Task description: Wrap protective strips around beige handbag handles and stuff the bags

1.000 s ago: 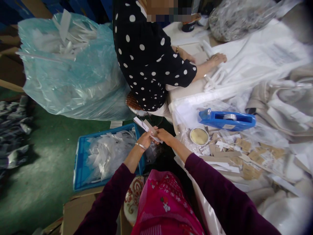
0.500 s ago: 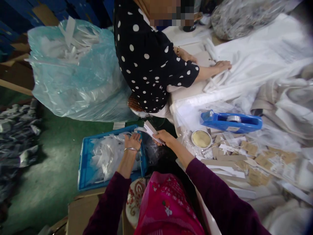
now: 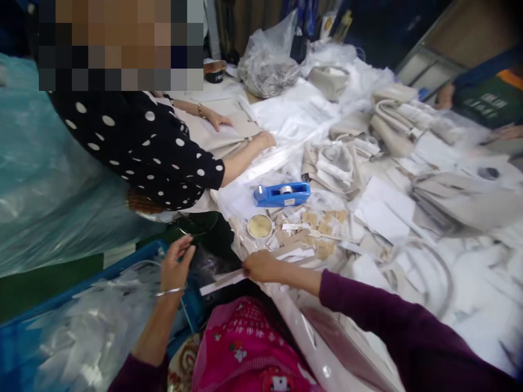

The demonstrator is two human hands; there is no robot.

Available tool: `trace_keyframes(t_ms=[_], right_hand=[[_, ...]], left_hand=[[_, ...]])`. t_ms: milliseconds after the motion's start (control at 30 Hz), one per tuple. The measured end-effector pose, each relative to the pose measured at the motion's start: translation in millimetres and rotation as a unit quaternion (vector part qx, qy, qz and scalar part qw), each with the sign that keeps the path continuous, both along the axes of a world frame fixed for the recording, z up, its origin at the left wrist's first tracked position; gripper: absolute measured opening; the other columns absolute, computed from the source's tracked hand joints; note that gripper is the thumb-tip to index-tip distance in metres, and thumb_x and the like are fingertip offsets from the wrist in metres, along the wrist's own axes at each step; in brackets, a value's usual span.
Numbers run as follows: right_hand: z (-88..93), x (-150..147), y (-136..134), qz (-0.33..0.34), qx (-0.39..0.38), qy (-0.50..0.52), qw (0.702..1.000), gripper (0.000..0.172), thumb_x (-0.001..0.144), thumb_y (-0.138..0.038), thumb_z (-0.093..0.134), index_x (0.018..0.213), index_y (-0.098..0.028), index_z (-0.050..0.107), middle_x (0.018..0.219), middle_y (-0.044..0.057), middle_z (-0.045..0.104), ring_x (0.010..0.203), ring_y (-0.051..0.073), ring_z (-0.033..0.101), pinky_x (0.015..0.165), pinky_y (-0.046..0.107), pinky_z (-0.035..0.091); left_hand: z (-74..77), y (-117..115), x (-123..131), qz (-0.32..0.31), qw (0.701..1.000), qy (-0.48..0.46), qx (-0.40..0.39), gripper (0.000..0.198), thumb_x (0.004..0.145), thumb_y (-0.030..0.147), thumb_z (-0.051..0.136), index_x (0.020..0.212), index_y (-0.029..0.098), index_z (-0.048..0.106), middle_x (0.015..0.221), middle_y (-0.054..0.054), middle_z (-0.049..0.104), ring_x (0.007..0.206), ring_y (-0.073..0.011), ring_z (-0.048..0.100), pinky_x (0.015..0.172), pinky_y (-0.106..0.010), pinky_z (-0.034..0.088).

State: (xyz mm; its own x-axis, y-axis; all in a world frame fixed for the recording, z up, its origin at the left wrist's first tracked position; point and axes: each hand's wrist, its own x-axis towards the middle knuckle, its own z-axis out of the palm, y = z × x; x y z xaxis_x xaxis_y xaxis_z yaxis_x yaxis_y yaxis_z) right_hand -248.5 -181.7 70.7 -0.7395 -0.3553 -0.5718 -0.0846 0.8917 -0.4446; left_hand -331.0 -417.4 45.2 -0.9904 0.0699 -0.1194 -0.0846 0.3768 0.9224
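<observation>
My right hand is closed round some white and grey strips at the table's near left edge; their free ends point left over my lap. My left hand, with a bracelet at the wrist, is raised above the edge of a blue crate. Its fingers are apart and hold nothing. White scraps fill the crate. On the table close to my right hand lie more strips, a round tin with a yellowish inside, and a blue tape dispenser.
A person in a polka-dot top works at the table's left, hands on pale fabric. Beige bags and plastic cover the table. Another person is at the far right. A large teal bag stands left.
The view has turned right, showing more of the table. My right hand has brought the strips from near the crate to the table's edge. My left hand stays empty by the crate.
</observation>
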Motion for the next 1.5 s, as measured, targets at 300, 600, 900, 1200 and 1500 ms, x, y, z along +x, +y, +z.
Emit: trace_keyframes(t_ms=[300,600,900,1200,1500], right_hand=[[-0.2,113.2,155.4,-0.037,0.166,-0.058,0.984,0.014,0.079,-0.021,0.063,0.089,-0.019,0.072,0.094,0.011,0.071,0.098,0.027,0.064,0.083,0.037,0.044],[-3.8,137.6,166.7,-0.164,0.121,0.053,0.978,0.023,0.086,-0.027,0.056,0.104,-0.016,0.066,0.111,0.014,0.063,0.111,0.026,0.054,0.093,0.035,0.034],[5.8,157.8,180.7,-0.255,0.062,0.079,0.962,0.02,0.086,-0.022,0.054,0.102,-0.018,0.065,0.107,0.01,0.064,0.108,0.024,0.056,0.089,0.033,0.033],[12.5,139.6,171.4,-0.313,0.027,0.084,0.946,0.026,0.087,-0.015,0.046,0.104,-0.018,0.065,0.106,0.01,0.064,0.102,0.021,0.059,0.085,0.028,0.038],[8.7,98.4,112.8,-0.556,-0.194,-0.001,0.808,0.036,0.073,-0.012,0.061,0.108,-0.014,0.063,0.098,0.009,0.065,0.09,0.021,0.061,0.078,0.031,0.048]], left_hand=[[-30.8,192.8,87.0,-0.415,0.882,0.112,-0.193,0.033,0.074,0.018,0.065,0.106,0.015,0.058,0.108,-0.013,0.057,0.107,-0.0289,0.049,0.096,-0.045,0.039],[-49.2,234.7,108.6,-0.403,0.812,0.147,-0.396,0.04,0.065,0.025,0.076,0.097,0.015,0.054,0.105,-0.016,0.054,0.107,-0.0346,0.044,0.088,-0.047,0.037],[-52.3,236.3,106.9,-0.403,0.884,0.025,-0.234,0.028,0.06,0.009,0.067,0.081,0.02,0.053,0.095,-0.011,0.056,0.112,-0.0368,0.045,0.097,-0.05,0.029],[-48.2,227.9,89.6,-0.433,0.892,0.0,-0.134,0.017,0.064,0.01,0.057,0.074,0.021,0.051,0.083,-0.006,0.053,0.094,-0.0274,0.051,0.092,-0.044,0.036],[-11.6,197.2,72.8,-0.308,0.915,-0.24,0.105,0.035,0.063,0.03,0.069,0.092,0.014,0.058,0.074,0.0,0.06,0.068,-0.0145,0.056,0.066,-0.029,0.047]])
